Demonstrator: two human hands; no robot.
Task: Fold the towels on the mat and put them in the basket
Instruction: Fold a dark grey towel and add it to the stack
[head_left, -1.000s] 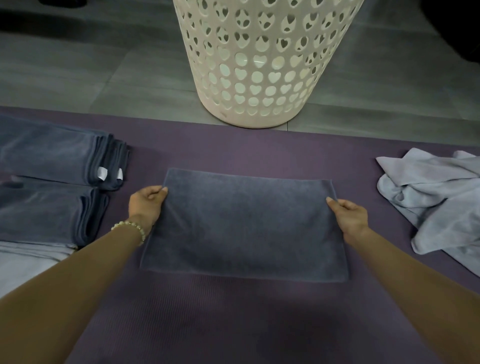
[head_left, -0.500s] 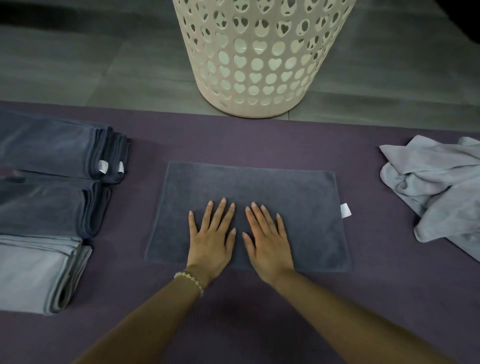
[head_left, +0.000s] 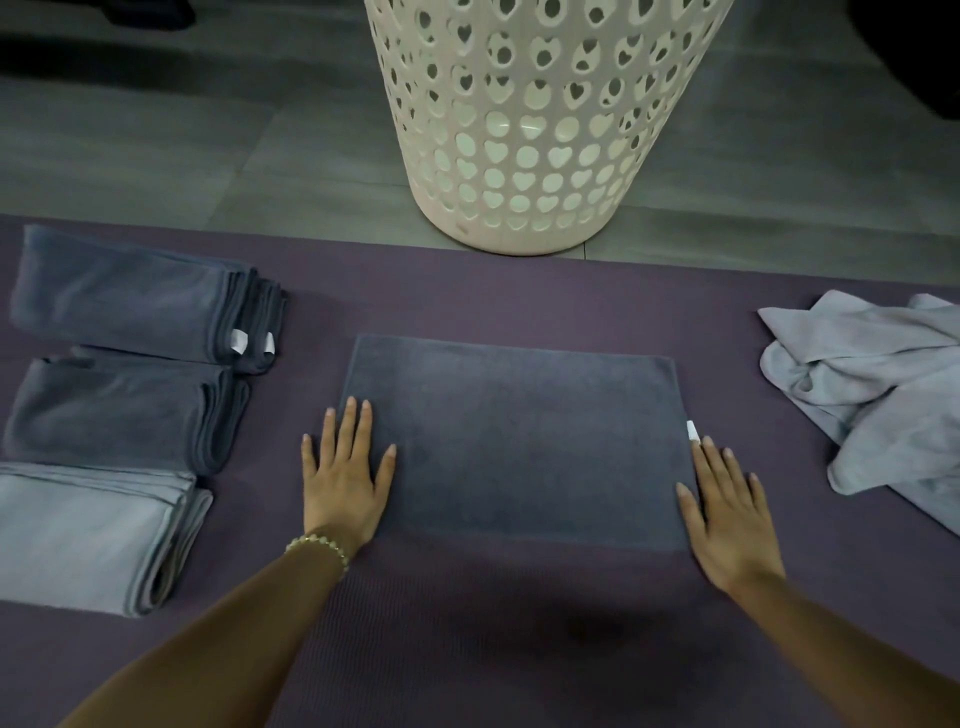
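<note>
Large grey floor tiles (head_left: 182, 130) with a faint streaked grain stretch across a dimly lit room; dark shapes (head_left: 145, 11), possibly furniture, sit at the far edge.

The mat (head_left: 519, 301) is purple, the spread towel (head_left: 519, 441) dark grey-blue, the basket (head_left: 524, 130) cream with heart-shaped holes, the crumpled towel (head_left: 883, 384) pale grey.

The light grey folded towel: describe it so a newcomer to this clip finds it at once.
On the purple mat, three folded piles lie in a column along the left edge. The light grey folded towel is the nearest to the person. The middle pile and far pile are dark, and the other pale towel, at right, is crumpled.
</note>
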